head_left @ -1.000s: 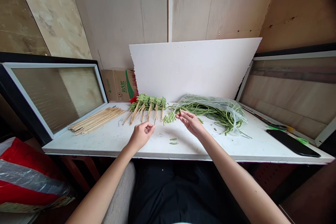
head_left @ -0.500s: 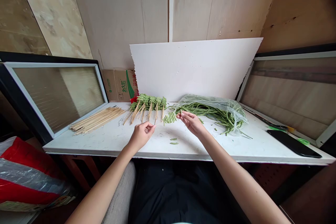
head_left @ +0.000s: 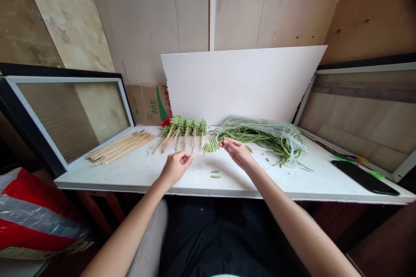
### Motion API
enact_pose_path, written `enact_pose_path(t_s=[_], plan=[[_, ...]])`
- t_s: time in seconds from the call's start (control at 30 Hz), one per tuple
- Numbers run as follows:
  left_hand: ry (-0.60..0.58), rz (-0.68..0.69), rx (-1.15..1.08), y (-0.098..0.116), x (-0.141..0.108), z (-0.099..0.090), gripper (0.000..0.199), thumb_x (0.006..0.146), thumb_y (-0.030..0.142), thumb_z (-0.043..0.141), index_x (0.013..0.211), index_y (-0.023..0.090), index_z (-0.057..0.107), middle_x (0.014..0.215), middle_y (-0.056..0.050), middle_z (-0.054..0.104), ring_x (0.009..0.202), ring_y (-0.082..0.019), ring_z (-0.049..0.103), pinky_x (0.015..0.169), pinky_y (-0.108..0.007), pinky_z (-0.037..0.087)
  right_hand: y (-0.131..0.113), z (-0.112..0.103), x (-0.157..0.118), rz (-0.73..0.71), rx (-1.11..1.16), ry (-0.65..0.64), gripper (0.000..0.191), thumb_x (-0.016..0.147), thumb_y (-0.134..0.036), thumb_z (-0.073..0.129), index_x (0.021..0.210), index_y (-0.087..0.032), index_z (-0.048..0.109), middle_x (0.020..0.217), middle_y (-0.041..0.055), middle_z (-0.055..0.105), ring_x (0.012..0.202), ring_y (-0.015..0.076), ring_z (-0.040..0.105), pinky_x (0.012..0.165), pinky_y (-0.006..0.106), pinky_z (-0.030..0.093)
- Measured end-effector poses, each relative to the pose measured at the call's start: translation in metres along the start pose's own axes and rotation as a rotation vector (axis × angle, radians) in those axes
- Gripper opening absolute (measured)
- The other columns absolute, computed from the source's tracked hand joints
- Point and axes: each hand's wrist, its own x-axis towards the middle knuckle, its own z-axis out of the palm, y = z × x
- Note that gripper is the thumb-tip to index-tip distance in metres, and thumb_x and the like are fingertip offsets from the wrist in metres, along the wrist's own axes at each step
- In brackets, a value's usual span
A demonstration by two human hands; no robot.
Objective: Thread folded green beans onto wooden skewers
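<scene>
My left hand is closed around the lower end of a thin bamboo skewer, held over the table. A row of short green bean pieces is threaded crosswise along the skewer's far part. My right hand pinches a small green bean piece at the skewer's tip; the fingers partly hide it. Beyond my hands lies a pile of finished bean skewers, their bare sticks pointing toward me. Two or so loose bean pieces rest on the table below my hands.
Plain bamboo skewers lie bunched at the left of the white table. Long green beans spill from a clear plastic bag at the right. A black phone sits near the right edge. A cardboard box stands behind.
Both hands stay almost where they were, still at the two ends of the skewer. The view has shifted very slightly; nothing else visibly differs.
</scene>
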Motion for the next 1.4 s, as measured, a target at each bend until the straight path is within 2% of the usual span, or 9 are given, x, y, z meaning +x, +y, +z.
enact_pose_path(t_s=[0.17, 0.3, 0.4, 0.73, 0.93, 1.1, 1.2, 1.27, 1.4], plan=[[0.024, 0.005, 0.007, -0.001, 0.002, -0.002, 0.027, 0.096, 0.039, 0.064, 0.08, 0.017, 0.067, 0.065, 0.001, 0.062, 0.056, -0.011, 0.048, 0.057, -0.023, 0.038, -0.005, -0.002, 0.0, 0.015, -0.054, -0.001, 0.033, 0.071, -0.043, 0.093, 0.098, -0.025, 0.083, 0.105, 0.0077, 0.077, 0.109, 0.0253, 0.068, 0.091, 0.038, 0.055], [0.029, 0.01, 0.019, -0.001, 0.003, -0.003, 0.026, 0.097, 0.038, 0.064, 0.082, 0.017, 0.068, 0.066, 0.0, 0.064, 0.056, -0.011, 0.049, 0.057, -0.024, 0.038, -0.007, -0.001, 0.0, 0.006, -0.114, 0.017, 0.031, 0.072, -0.047, 0.091, 0.092, -0.026, 0.082, 0.096, 0.0055, 0.072, 0.094, 0.0206, 0.063, 0.076, 0.032, 0.051], [0.02, 0.021, 0.033, 0.001, 0.002, -0.005, 0.024, 0.097, 0.037, 0.064, 0.083, 0.017, 0.068, 0.069, -0.001, 0.066, 0.06, -0.012, 0.052, 0.06, -0.024, 0.04, -0.006, 0.001, -0.001, 0.016, -0.131, 0.036, 0.031, 0.069, -0.048, 0.092, 0.085, -0.024, 0.08, 0.09, 0.0048, 0.069, 0.084, 0.0177, 0.057, 0.071, 0.031, 0.046], [-0.002, 0.107, 0.144, 0.003, 0.0, -0.007, 0.023, 0.1, 0.031, 0.06, 0.081, 0.019, 0.065, 0.069, 0.0, 0.063, 0.063, -0.013, 0.056, 0.065, -0.026, 0.04, 0.006, 0.006, -0.002, 0.049, -0.091, 0.053, 0.033, 0.069, -0.05, 0.09, 0.077, -0.023, 0.073, 0.084, 0.0036, 0.063, 0.078, 0.0166, 0.05, 0.071, 0.031, 0.042], [-0.018, 0.121, 0.129, 0.006, -0.001, -0.003, 0.021, 0.1, 0.031, 0.06, 0.084, 0.02, 0.067, 0.071, 0.0, 0.065, 0.065, -0.014, 0.057, 0.064, -0.026, 0.041, 0.017, 0.01, -0.003, 0.071, -0.116, 0.017, 0.032, 0.07, -0.052, 0.089, 0.078, -0.024, 0.074, 0.089, 0.0035, 0.069, 0.086, 0.019, 0.056, 0.077, 0.034, 0.042], [-0.006, 0.083, 0.081, 0.003, 0.002, -0.008, 0.022, 0.099, 0.035, 0.062, 0.086, 0.019, 0.07, 0.072, -0.001, 0.068, 0.066, -0.014, 0.059, 0.065, -0.026, 0.043, 0.012, 0.01, -0.002, 0.033, -0.207, -0.019, 0.032, 0.072, -0.053, 0.088, 0.085, -0.025, 0.078, 0.1, 0.0051, 0.073, 0.092, 0.0202, 0.059, 0.078, 0.034, 0.043], [0.013, 0.058, 0.076, -0.001, 0.004, -0.012, 0.023, 0.098, 0.036, 0.063, 0.086, 0.019, 0.071, 0.071, -0.002, 0.069, 0.063, -0.014, 0.058, 0.063, -0.025, 0.043, 0.004, 0.007, -0.002, -0.006, -0.335, -0.072, 0.037, 0.076, -0.057, 0.084, 0.096, -0.026, 0.079, 0.112, 0.0071, 0.074, 0.096, 0.022, 0.062, 0.079, 0.034, 0.046], [0.042, 0.039, 0.083, -0.004, 0.006, -0.015, 0.023, 0.098, 0.037, 0.064, 0.086, 0.018, 0.072, 0.071, -0.002, 0.07, 0.062, -0.013, 0.057, 0.061, -0.025, 0.043, 0.0, 0.003, -0.003, -0.022, -0.521, -0.16, 0.04, 0.079, -0.059, 0.08, 0.1, -0.025, 0.08, 0.116, 0.0088, 0.075, 0.096, 0.0239, 0.064, 0.079, 0.036, 0.048], [0.074, 0.017, 0.09, -0.008, 0.007, -0.017, 0.025, 0.096, 0.039, 0.065, 0.084, 0.018, 0.071, 0.07, -0.002, 0.07, 0.062, -0.014, 0.06, 0.062, -0.025, 0.045, 0.0, -0.007, -0.004, 0.046, -0.984, -0.423, 0.036, 0.076, -0.058, 0.081, 0.09, -0.025, 0.085, 0.101, 0.0096, 0.08, 0.089, 0.0267, 0.067, 0.076, 0.037, 0.049]])
